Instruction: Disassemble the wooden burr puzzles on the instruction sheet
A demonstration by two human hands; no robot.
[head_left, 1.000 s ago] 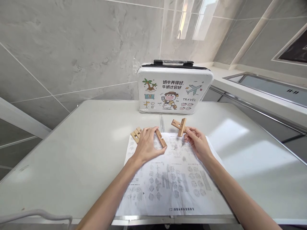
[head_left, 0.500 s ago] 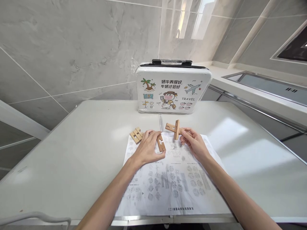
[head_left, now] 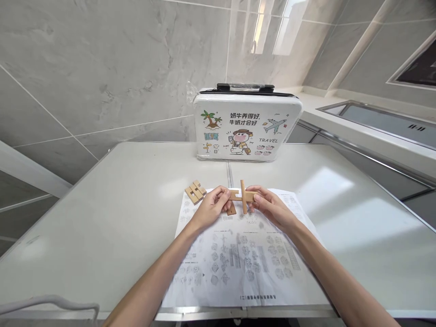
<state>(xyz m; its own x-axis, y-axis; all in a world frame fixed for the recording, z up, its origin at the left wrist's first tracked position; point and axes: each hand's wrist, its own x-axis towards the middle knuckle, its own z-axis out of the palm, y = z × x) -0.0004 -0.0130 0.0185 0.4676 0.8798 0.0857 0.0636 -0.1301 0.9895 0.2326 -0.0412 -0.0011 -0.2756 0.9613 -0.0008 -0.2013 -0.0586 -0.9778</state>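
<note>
Two notched wooden bars joined as a cross hang just above a printed instruction sheet. My right hand pinches the cross at its right end. My left hand pinches its left end and also keeps a third notched bar under the fingers. A small stack of further wooden bars lies at the sheet's top left corner, just left of my left hand.
A white suitcase-shaped box with cartoon prints stands upright at the back of the white table. A tiled wall rises behind. At the right runs a counter with a sink. A grey metal bar crosses the lower left corner.
My right hand brought the wooden cross left and down over the sheet. My left hand lifted off the table with its bar and took hold of the cross's left end.
</note>
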